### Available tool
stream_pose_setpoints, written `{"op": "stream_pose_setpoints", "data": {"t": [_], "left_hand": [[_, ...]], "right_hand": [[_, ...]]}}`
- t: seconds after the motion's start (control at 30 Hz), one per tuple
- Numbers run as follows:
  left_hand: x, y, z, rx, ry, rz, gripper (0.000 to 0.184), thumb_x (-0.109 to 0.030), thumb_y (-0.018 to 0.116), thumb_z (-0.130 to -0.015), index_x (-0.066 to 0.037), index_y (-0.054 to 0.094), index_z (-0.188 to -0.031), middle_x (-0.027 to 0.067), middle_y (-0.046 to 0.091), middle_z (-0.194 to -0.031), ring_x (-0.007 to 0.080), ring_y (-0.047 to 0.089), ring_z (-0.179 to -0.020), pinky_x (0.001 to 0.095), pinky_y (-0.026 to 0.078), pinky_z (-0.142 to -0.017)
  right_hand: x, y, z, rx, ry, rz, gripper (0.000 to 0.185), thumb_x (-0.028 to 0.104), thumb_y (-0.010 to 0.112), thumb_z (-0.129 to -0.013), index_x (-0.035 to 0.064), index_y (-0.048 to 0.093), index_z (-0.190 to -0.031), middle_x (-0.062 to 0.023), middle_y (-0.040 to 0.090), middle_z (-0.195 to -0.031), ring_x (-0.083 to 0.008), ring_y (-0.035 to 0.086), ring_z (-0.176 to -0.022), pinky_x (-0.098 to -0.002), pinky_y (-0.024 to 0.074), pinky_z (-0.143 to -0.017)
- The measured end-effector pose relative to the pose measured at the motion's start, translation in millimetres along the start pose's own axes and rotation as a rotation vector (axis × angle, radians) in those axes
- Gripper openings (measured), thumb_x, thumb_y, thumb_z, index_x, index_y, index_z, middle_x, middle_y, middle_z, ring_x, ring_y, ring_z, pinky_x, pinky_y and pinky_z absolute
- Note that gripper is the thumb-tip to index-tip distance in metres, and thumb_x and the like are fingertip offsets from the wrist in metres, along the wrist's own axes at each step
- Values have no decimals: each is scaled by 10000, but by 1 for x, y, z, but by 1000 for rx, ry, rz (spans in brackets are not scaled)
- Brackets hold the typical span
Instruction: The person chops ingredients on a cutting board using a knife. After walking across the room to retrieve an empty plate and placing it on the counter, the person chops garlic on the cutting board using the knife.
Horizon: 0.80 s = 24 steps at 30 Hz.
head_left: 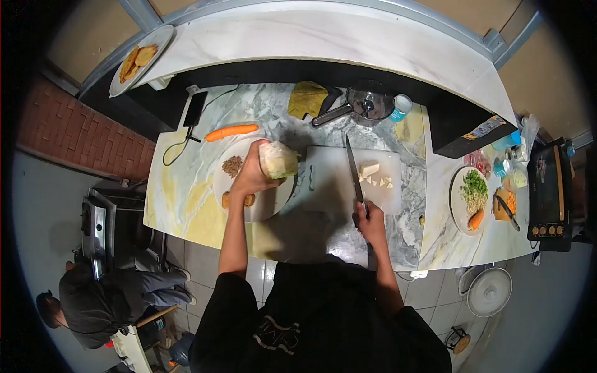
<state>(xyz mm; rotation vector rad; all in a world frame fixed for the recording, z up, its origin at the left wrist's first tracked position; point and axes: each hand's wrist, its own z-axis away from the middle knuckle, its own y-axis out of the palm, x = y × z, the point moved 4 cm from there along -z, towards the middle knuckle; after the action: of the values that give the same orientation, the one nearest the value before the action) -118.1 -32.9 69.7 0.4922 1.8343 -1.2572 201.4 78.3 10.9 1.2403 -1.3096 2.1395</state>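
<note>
My left hand (pixel 250 173) is wrapped round a pale green cabbage (pixel 278 160), held above the right side of a white plate (pixel 267 213). On that plate are a small brown heap (pixel 232 166) and brown pieces (pixel 249 200), partly behind my hand and wrist. My right hand (pixel 371 222) grips the handle of a long knife (pixel 354 166), whose blade points away from me over the white cutting board (pixel 323 186). A pale block (pixel 370 169) and several small cut pieces (pixel 383 182) lie on the board, right of the blade.
A carrot (pixel 231 132) and phone (pixel 194 109) lie at the left; a dark pan (pixel 368 104) and can (pixel 402 107) stand behind the board. At right are a plate of chopped greens (pixel 464 211) and an oven (pixel 550 193). A person (pixel 99 301) sits at lower left.
</note>
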Motion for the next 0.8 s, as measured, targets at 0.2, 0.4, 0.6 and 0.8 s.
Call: {"op": "stream_pose_setpoints", "data": {"t": [0.2, 0.4, 0.6, 0.8], "left_hand": [[8, -8, 2, 99, -103, -135, 982, -114, 874, -496, -57, 305, -1295, 168, 487, -1188, 324, 487, -1146, 400, 411, -976], [1, -8, 10, 98, -101, -374, 1097, -191, 895, -433, -38, 308, -1347, 202, 444, -1230, 388, 387, -1180, 437, 345, -1024], [-21, -8, 13, 61, -105, -426, 1294, -173, 917, -425, -85, 160, -1471, 197, 323, -1373, 409, 321, -1268, 470, 290, -1075], [-66, 3, 13, -33, 12, -528, 1111, -188, 893, -504, -99, 288, -1431, 188, 324, -1368, 403, 325, -1269, 465, 327, -1042]], "right_hand": [[5, 1, 0, -6, -14, -56, 214, 188, 551, -920, -18, 587, -879, -241, 590, -672, -386, 596, -575, -431, 437, -538], [6, -6, 3, -46, 32, -60, 225, 192, 547, -922, -23, 603, -886, -235, 601, -677, -368, 619, -613, -421, 451, -568], [0, -8, 4, -89, -4, -38, 259, 218, 548, -923, -30, 605, -870, -230, 602, -669, -379, 607, -609, -426, 447, -570], [6, -22, 13, -109, 53, -18, 298, 238, 556, -923, -40, 583, -818, -239, 564, -620, -388, 588, -586, -439, 424, -547]]}}
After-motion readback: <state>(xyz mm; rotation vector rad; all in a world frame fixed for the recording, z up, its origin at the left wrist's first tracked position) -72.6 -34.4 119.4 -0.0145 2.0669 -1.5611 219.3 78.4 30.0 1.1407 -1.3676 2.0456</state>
